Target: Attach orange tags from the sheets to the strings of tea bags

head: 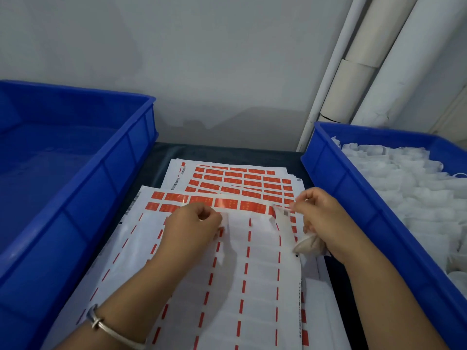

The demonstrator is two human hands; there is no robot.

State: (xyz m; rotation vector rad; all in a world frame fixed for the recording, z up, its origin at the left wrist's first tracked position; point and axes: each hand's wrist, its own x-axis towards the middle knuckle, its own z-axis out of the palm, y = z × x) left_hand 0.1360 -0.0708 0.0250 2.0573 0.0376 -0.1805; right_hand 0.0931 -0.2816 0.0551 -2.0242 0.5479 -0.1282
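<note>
Left hand (194, 223) presses the top sheet (252, 269), fingers curled at a peeled spot; can't tell if it holds a tag. Right hand (326, 221) grips a tea bag (307, 245), pinching near the string. That sheet is mostly stripped, two orange rows (202, 202) left. Beyond it a full sheet (240, 181); right of it a bin (341, 178) heaped with untagged bags; the left bin (106, 157) looks empty. Early going, I'd say.

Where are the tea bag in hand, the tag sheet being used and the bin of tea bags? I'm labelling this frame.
tea bag (307, 245), head view, its bulging body.
tag sheet (260, 261), head view, stripped white part.
bin of tea bags (353, 198), head view, left wall.
</note>
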